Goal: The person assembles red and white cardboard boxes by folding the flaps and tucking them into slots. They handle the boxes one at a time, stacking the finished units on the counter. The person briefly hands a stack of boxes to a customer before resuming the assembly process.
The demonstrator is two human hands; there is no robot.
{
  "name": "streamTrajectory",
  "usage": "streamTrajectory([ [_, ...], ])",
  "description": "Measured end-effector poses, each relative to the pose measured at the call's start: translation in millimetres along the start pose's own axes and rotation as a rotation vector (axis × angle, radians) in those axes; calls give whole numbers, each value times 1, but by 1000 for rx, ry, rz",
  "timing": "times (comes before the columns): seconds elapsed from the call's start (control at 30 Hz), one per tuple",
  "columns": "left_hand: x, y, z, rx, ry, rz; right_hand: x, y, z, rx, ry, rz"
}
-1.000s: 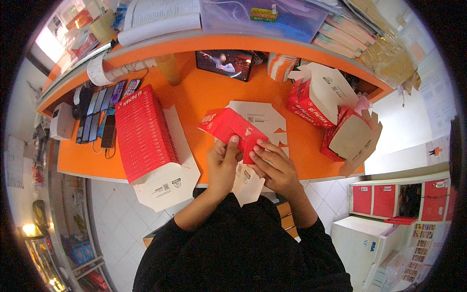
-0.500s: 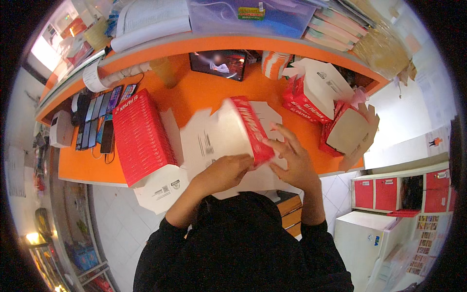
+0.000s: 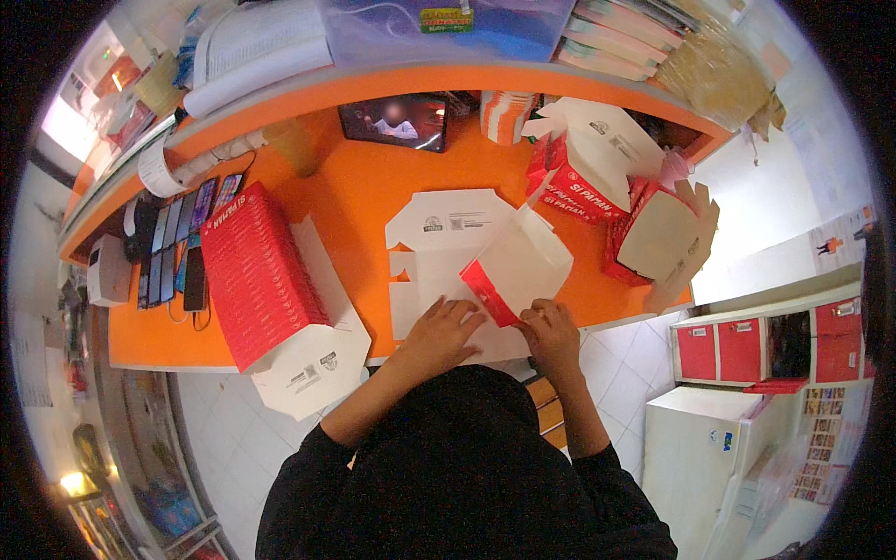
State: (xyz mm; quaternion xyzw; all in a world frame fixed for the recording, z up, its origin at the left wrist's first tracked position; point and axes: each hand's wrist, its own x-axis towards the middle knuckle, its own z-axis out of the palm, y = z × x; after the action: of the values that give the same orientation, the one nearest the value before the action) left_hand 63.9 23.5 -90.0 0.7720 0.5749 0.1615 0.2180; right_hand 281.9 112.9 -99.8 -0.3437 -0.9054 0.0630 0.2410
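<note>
On the orange table lies a partly folded cardboard food box [image 3: 527, 254], white inside with a narrow red side wall standing up. My right hand [image 3: 553, 338] pinches the near corner of that red wall between thumb and fingers. My left hand [image 3: 439, 333] rests by the near edge, fingers stretched and apart, beside the red wall and holding nothing. White cardboard [image 3: 439, 215] with printed marks and cut tabs spreads under and to the left of the folded part; I cannot tell whether it belongs to the same box.
To the left stands a long stack of nested red boxes [image 3: 261, 280], with several phones [image 3: 177, 233] beyond it. At the right are folded boxes with open lids [image 3: 583, 177]. A tablet [image 3: 394, 121] leans at the back under the loaded orange shelf [image 3: 373, 79].
The box has turned and come down flatter on the table. My left hand has let go and opened; my right hand has moved nearer and closed on the red wall's corner.
</note>
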Motion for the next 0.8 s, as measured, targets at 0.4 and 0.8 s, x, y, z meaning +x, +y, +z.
streamTrajectory([
  [0.4,-24,-57,47,-39,-220,-133,4,-56,-56,31,-59,51],
  [0.8,-35,-25,-18,-68,-49,-302,-10,13,2,-81,3,464],
])
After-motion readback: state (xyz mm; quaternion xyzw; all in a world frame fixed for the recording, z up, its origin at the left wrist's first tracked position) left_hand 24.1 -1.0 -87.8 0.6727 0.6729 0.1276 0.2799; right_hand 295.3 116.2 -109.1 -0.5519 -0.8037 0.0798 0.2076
